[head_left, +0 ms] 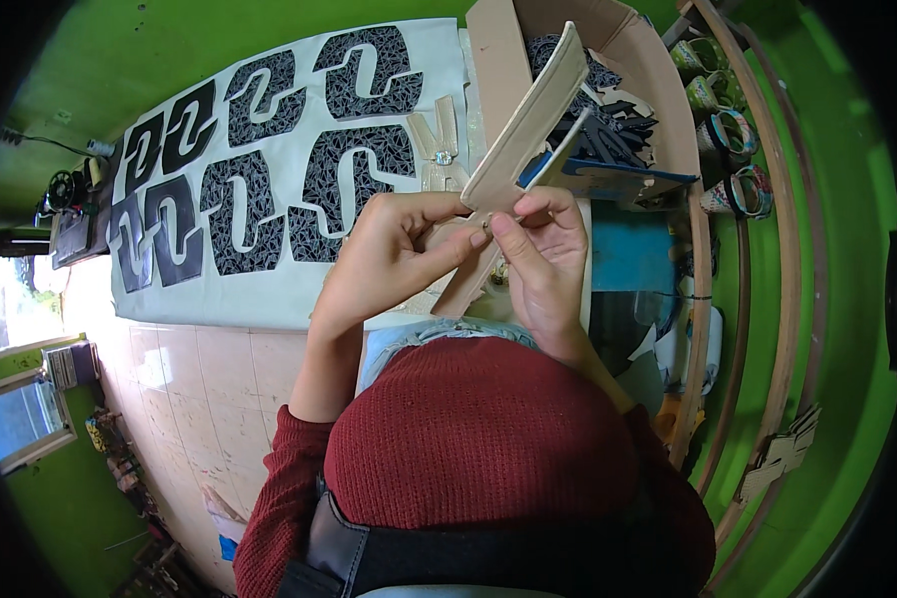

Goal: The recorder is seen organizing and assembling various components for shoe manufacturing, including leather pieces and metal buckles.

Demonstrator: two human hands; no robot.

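Note:
A beige strap piece [525,118] with stitched edges is raised in front of me, its long flat end slanting up to the right and another part hanging below my hands. My left hand [409,244] pinches it near the middle with thumb and fingers. My right hand [543,261] is closed on it too, thumb tip beside the left thumb tip. Something tiny and shiny shows between the two thumbs, too small to name. Just beyond my hands, another beige strap piece with a sparkling ornament [443,157] lies on the table.
Several black patterned S-shaped cut pieces [237,211] lie on the pale-covered table [269,311]. A cardboard box [658,60] of dark scraps stands at the back right. Wooden rails [789,249] with decorated straps [752,191] run along the green wall. A sewing machine [67,189] is far left.

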